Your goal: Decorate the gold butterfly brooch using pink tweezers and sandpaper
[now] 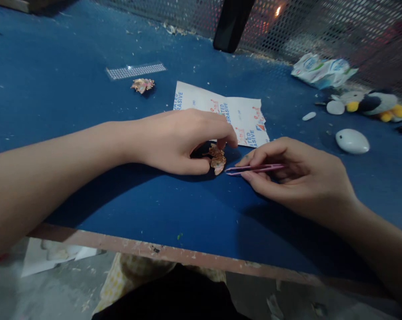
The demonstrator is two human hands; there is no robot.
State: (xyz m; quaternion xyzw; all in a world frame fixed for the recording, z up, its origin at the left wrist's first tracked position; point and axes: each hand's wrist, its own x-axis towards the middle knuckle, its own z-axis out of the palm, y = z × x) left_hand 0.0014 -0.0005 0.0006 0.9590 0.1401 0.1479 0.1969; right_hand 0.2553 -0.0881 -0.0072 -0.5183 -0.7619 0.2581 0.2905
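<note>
While left hand (179,138), palm down, fingers (228,129) bent, holds one gold ornament (218,161) on tabletop (194,213), right hand (304,178) pinches one pair pink tweezers (268,168), tips beside it. Second gold ornament (142,85) near one gem strip (136,71).

A perforated grey panel (270,40) backs the blue, brown-edged surface (187,213); below, the scrap-littered grey floor (74,293) lies dim.

We log gold-toned metal, uneven and glinting, on the near ornament (217,156) and the far-left ornament (142,85). Tweezers (265,168): smooth, pink, slight sheen. Sheet (244,115): matt paper, ragged right edge. Tabletop (194,204): matt, scuffed. Far-left gem strip (136,71): shiny, clear plastic. On the right we mark a glossy plastic oval (352,141), fuzzy cloth toy (376,104), crinkled plastic-looking packet (322,71).
</note>
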